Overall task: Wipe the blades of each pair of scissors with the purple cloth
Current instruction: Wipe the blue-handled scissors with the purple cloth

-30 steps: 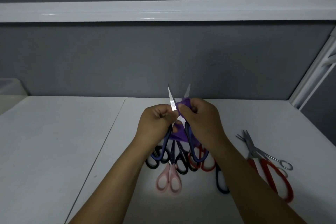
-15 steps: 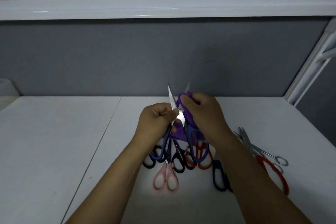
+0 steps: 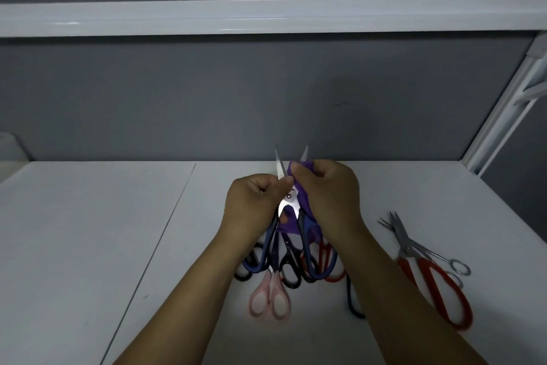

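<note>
above the white counter [image 3: 118, 231], in the head view, the left hand [image 3: 254, 201] holds the navy-handled scissors [image 3: 288, 204] upright, blades spread in a v, its grip pinching the left blade near the pivot. the right hand [image 3: 328, 196] has its grip pinched on the purple cloth [image 3: 306, 207], wrapped round the right blade. i judge this pair mid-wipe. the heap beneath, pink-handled scissors [image 3: 270, 296] among them, probably waits. whether the red-handled scissors [image 3: 435, 284] and slim steel scissors [image 3: 444, 258] set apart are done, i cannot tell. blades: bright, hard steel; cloth: thin, soft.
</note>
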